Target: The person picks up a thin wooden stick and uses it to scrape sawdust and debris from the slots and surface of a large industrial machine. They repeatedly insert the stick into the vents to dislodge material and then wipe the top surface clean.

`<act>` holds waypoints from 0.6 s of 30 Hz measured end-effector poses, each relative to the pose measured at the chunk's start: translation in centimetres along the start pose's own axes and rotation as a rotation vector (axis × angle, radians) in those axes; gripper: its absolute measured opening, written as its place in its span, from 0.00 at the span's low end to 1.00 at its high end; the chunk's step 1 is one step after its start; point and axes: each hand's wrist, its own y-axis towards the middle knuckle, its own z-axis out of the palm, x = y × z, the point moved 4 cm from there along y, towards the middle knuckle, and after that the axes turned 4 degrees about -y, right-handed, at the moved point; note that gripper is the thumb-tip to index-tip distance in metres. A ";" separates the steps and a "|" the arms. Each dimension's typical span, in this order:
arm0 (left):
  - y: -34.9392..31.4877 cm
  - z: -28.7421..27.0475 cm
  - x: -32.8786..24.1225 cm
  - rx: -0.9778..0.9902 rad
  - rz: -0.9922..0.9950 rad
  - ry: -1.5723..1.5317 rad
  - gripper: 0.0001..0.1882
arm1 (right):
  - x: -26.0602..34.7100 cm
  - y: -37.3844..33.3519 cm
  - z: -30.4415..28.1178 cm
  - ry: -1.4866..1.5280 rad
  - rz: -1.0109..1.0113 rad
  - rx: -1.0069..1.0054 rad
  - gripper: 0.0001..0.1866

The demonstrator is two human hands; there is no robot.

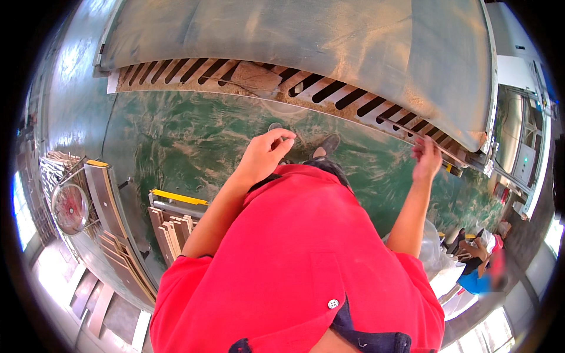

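Left hand [266, 155] above green floor [194, 138]; right hand [426, 159] beside slotted ledge [339, 110].

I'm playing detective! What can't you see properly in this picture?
All in the head view:
- Left shoe: partly hidden behind the left hand.
- Conveyor belt: its far end is cut off by the upper edge.
- Right hand: too small to tell if it grips the thin strip.
- Co-worker in blue: too small and blurred to see what they hold.
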 end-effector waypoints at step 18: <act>0.7 0.9 -0.4 0.044 0.005 -0.006 0.11 | 0.3 -1.1 1.3 -0.012 -0.036 0.156 0.11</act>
